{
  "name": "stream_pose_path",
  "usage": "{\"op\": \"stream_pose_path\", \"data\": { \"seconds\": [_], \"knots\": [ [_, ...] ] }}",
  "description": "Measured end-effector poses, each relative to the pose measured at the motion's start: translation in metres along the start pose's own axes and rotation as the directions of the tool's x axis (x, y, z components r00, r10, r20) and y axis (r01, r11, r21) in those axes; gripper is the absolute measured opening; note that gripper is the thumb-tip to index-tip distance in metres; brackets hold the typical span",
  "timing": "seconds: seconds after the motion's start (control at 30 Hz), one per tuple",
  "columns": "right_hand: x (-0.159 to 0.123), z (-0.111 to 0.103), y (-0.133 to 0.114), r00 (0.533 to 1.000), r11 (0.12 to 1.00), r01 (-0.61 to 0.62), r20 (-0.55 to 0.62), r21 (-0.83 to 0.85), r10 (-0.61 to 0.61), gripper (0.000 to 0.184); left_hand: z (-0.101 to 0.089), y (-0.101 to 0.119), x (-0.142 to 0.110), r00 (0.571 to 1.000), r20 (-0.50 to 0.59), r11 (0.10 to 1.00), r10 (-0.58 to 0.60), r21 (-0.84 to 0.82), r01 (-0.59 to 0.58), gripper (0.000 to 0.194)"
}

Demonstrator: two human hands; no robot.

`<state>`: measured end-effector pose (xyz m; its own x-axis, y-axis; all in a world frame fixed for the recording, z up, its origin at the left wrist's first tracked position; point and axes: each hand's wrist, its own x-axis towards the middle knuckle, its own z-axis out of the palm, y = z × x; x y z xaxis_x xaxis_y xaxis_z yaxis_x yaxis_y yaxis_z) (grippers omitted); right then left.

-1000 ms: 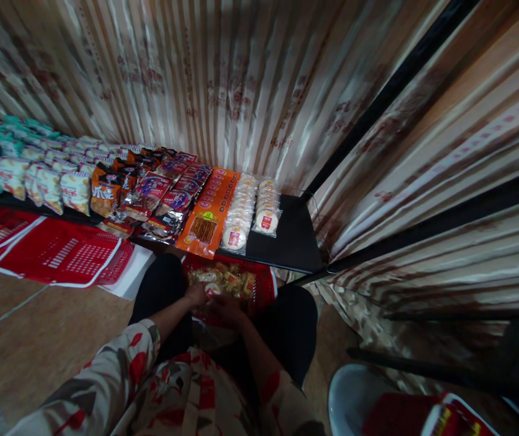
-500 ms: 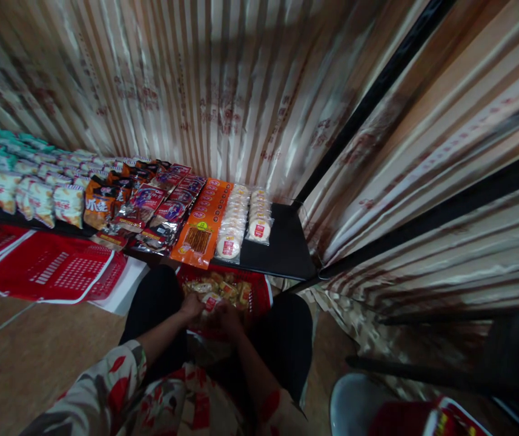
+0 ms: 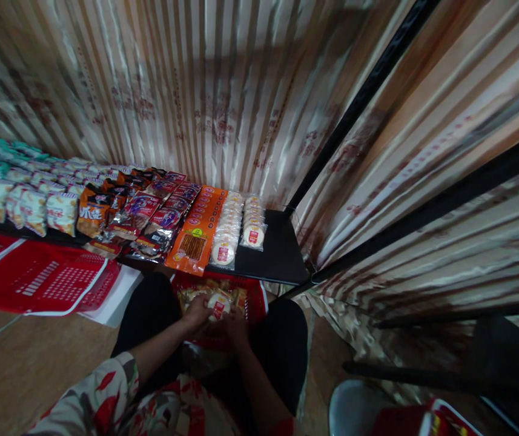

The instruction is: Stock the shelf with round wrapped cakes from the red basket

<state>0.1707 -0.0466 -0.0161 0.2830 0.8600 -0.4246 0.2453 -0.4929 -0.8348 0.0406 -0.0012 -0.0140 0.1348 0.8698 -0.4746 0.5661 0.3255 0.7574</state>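
Observation:
Between my knees, a round white packaged rice cracker with a red label is held up by both hands. My left hand grips its left edge, and my right hand closes on its right side; the right fingertips are dim. Just below and behind it is a red basket holding several yellowish packets. Past the basket, two rows of the same round white packs stand on the black shelf: a left row and a shorter right row.
Left along the shelf lie an orange snack bag, dark red packets, orange-black bags and white bags. Red baskets sit below. Black poles and a curtain border the shelf. A pale stool stands lower right.
The rice cracker has been raised a little and turned to face me more fully, still between both hands. The whole view has shifted slightly.

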Motion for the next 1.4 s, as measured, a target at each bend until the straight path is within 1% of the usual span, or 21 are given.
{"op": "stream_pose_path", "data": {
  "seconds": [0.07, 0.2, 0.27, 0.33, 0.4, 0.43, 0.57, 0.77, 0.87, 0.97, 1.17, 1.27, 1.4],
  "knots": [
    [-0.001, -0.005, -0.001, 1.000, 1.000, 0.019, 0.005, 0.019, -0.019, 0.029, 0.001, 0.006, -0.002, 0.999, -0.036, 0.998, 0.040, 0.059, -0.038, 0.025],
    [-0.003, -0.013, -0.005, 0.995, 0.996, 0.061, -0.078, -0.057, -0.066, 0.023, -0.003, 0.027, -0.013, 0.987, -0.091, 0.980, 0.132, 0.163, -0.116, 0.025],
    [-0.005, -0.017, -0.009, 0.991, 0.995, 0.101, -0.093, 0.003, -0.100, 0.023, -0.006, 0.039, -0.020, 0.978, -0.109, 0.967, 0.177, 0.206, -0.152, 0.026],
    [-0.007, -0.021, -0.012, 0.988, 0.982, 0.134, -0.097, 0.134, -0.121, 0.028, -0.007, 0.049, -0.026, 0.972, -0.115, 0.956, 0.204, 0.238, -0.173, 0.028],
    [-0.010, -0.026, -0.016, 0.987, 0.961, 0.144, -0.107, 0.238, -0.122, 0.035, -0.007, 0.056, -0.030, 0.969, -0.117, 0.951, 0.216, 0.251, -0.182, 0.032],
    [-0.011, -0.029, -0.018, 0.986, 0.954, 0.146, -0.118, 0.263, -0.119, 0.037, -0.006, 0.059, -0.031, 0.968, -0.123, 0.950, 0.219, 0.254, -0.183, 0.034],
    [-0.014, -0.041, -0.026, 0.980, 0.946, 0.155, -0.166, 0.283, -0.111, 0.036, -0.004, 0.069, -0.037, 0.947, -0.158, 0.933, 0.281, 0.274, -0.231, 0.034],
    [-0.011, -0.058, -0.038, 0.975, 0.935, 0.180, -0.178, 0.304, -0.130, 0.039, -0.006, 0.088, -0.047, 0.915, -0.184, 0.911, 0.359, 0.284, -0.301, 0.031],
    [-0.009, -0.066, -0.043, 0.971, 0.936, 0.201, -0.186, 0.291, -0.150, 0.039, -0.008, 0.099, -0.051, 0.911, -0.186, 0.912, 0.369, 0.262, -0.317, 0.031],
    [-0.006, -0.073, -0.051, 0.960, 0.939, 0.234, -0.214, 0.252, -0.181, 0.038, -0.010, 0.110, -0.052, 0.915, -0.190, 0.922, 0.355, 0.231, -0.310, 0.032],
    [-0.002, -0.085, -0.071, 0.953, 0.933, 0.252, -0.234, 0.257, -0.193, 0.046, -0.008, 0.126, -0.043, 0.901, -0.217, 0.923, 0.375, 0.180, -0.341, 0.034],
    [0.003, -0.092, -0.079, 0.933, 0.947, 0.275, -0.283, 0.164, -0.222, 0.048, -0.006, 0.133, -0.036, 0.889, -0.236, 0.918, 0.392, 0.167, -0.361, 0.034],
    [0.017, -0.100, -0.084, 0.887, 0.944, 0.330, -0.347, 0.019, -0.304, 0.045, -0.003, 0.147, -0.029, 0.885, -0.253, 0.919, 0.391, 0.168, -0.358, 0.036]
  ]
}}
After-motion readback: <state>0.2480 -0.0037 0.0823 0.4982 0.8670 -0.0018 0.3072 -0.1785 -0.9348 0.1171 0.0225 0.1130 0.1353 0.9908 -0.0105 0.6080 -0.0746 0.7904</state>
